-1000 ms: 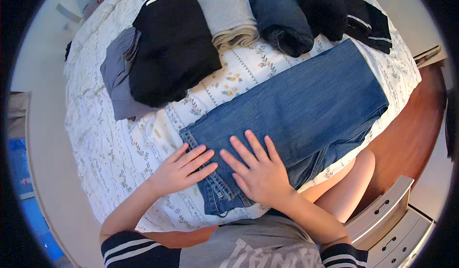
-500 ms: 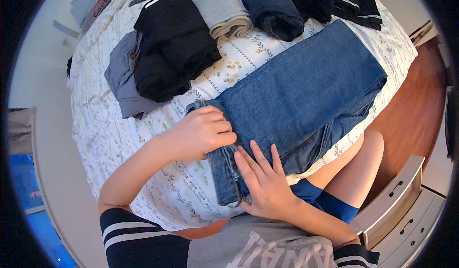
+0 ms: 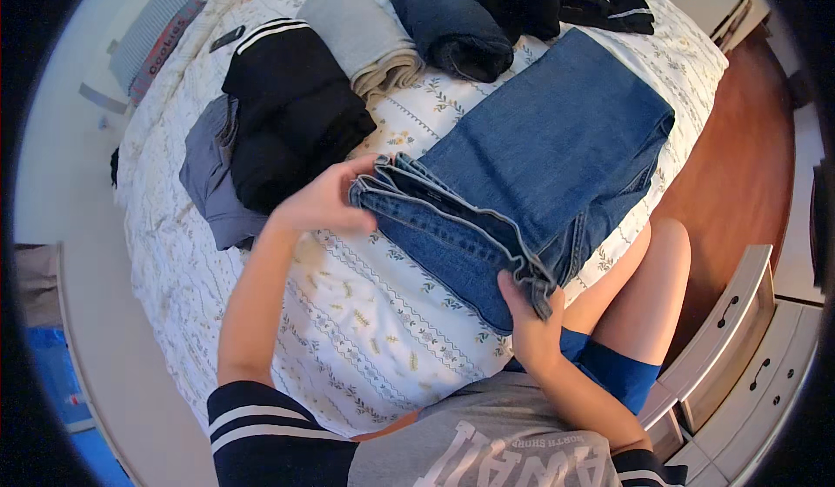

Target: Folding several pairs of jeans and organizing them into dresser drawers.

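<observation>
- folded blue denim jeans (image 3: pixel 557 130), center of frame, on white floral bedding (image 3: pixel 348 313)
- right hand (image 3: pixel 534 330): grip pinching the waistband (image 3: pixel 435 224)'s lower-right end
- left hand (image 3: pixel 317 202): grip curved around its upper-left end, can't tell if pinching

Lettering (image 3: pixel 470 442) on grey shirt (image 3: pixel 496 410) and red band (image 3: pixel 167 50)

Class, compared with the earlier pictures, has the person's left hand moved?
Yes. The left hand has moved away from the person's body, closer to the folded black garment lying beyond it.
</observation>
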Demonstrator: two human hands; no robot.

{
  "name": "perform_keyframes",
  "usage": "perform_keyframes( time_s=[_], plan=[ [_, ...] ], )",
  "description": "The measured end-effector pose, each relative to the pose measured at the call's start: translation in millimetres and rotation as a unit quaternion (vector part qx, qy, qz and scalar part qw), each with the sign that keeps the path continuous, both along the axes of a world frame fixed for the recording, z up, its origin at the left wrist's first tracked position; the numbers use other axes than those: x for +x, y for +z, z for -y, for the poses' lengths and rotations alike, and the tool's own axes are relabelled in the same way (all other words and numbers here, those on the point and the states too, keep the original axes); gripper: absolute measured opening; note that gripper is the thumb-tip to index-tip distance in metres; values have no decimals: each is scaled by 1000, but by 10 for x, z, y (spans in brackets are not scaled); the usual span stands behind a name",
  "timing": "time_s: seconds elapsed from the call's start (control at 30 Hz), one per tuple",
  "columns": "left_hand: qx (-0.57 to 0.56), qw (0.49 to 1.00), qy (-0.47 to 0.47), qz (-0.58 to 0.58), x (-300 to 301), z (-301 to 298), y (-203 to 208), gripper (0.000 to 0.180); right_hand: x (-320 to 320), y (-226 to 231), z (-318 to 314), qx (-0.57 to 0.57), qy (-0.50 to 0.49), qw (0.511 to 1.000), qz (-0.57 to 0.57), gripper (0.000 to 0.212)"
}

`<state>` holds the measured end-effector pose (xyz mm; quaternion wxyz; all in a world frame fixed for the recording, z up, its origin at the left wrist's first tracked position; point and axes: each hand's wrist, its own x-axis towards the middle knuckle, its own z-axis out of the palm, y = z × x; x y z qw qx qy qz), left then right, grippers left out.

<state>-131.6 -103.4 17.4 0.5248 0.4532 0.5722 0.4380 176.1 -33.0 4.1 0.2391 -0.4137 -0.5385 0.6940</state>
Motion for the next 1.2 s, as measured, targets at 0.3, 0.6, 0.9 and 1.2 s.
perform_keyframes(
  time_s=[0.3,0.6,0.9,1.2],
  plan=[
    [-104,946,138,-273,390,-298,-275,36,62,-122,14,-91,-87,991,-52,19],
    [298,753,-193,-554,684,-60,-17,43,126,-239,-27,-195,-125,971,-66,16],
    [259,672,-216,-659,598,-296,-76,40,297,-32,5,61,-21,998,12,22],
    [260,616,-259,-697,725,-375,132,33,189,-24,-82,639,170,715,227,54]
  ],
)
